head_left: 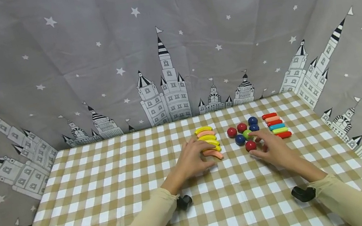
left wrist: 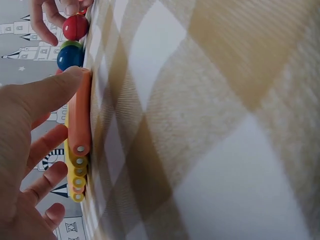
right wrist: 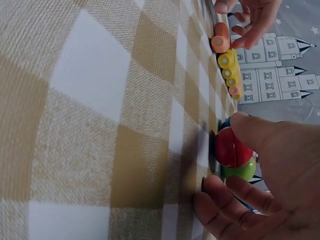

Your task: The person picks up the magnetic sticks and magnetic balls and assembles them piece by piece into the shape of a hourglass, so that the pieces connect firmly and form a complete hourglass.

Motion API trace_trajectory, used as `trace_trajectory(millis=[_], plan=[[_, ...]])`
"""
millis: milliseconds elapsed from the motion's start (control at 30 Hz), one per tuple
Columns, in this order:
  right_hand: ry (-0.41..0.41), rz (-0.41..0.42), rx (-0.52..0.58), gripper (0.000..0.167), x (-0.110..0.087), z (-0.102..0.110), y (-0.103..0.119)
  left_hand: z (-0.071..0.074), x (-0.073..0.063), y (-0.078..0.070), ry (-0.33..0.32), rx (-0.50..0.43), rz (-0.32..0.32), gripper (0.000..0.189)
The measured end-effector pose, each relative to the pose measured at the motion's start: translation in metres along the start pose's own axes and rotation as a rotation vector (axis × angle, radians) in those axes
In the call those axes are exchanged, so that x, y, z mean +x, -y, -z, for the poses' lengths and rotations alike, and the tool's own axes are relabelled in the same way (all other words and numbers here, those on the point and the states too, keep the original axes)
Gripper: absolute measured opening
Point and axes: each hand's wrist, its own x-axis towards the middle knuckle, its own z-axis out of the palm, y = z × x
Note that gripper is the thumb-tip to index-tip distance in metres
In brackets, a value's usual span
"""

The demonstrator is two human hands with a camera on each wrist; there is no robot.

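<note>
My left hand [head_left: 192,159] is over a column of curved yellow and orange sticks. Its thumb lies near the end of the closest orange curved stick [left wrist: 80,117], with the other fingers spread beside the column; contact is unclear. A yellow curved stick [head_left: 203,129] tops the column. My right hand [head_left: 276,150] reaches loosely over a cluster of balls. In the right wrist view, a red ball [right wrist: 231,147] sits between its thumb and fingers, with a green ball [right wrist: 241,169] behind. A blue ball [head_left: 240,140] stands left of the hand; another red ball is partly hidden beneath it.
Straight sticks in several colours, among them a blue stick [head_left: 276,126], form a column right of the balls. Everything rests on a table with a checked cloth [head_left: 109,198]. A grey castle-print curtain [head_left: 103,62] hangs behind and at both sides.
</note>
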Motion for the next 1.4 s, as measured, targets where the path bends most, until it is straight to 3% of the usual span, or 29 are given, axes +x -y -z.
trace_trajectory(millis=[433, 633, 833, 1200, 1400], plan=[[0.002, -0.044, 0.003, 0.041, 0.001, -0.007, 0.001, -0.008, -0.004, -0.004, -0.022, 0.055, 0.009, 0.031], [0.008, -0.054, -0.003, 0.039, 0.002, -0.006, 0.0, -0.016, -0.001, -0.008, -0.035, 0.105, -0.004, 0.022], [0.037, -0.083, 0.014, 0.041, 0.001, -0.004, 0.0, -0.021, 0.001, -0.014, -0.067, 0.142, -0.017, 0.025], [0.047, -0.04, 0.054, 0.04, 0.0, -0.002, -0.003, -0.009, -0.007, -0.009, 0.032, -0.078, 0.04, 0.012], [0.048, 0.001, 0.023, 0.041, -0.002, -0.003, -0.005, -0.006, -0.015, -0.002, 0.005, -0.102, 0.002, 0.015]])
